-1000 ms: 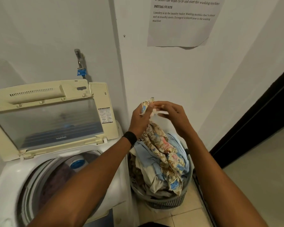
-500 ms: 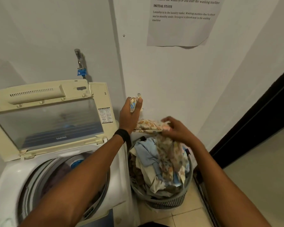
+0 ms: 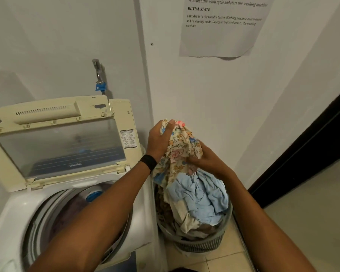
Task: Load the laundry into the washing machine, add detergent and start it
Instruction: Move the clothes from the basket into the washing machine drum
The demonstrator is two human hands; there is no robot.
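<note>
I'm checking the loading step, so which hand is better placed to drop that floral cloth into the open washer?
Probably left. The left hand grips the floral cloth at its top, beside the open washer; the right hand holds it lower, over the basket, farther away.

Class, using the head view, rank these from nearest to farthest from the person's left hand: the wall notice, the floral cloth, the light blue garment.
1. floral cloth, gripped in the left hand.
2. light blue garment, lower right, in the basket.
3. wall notice, high up on the wall.
</note>
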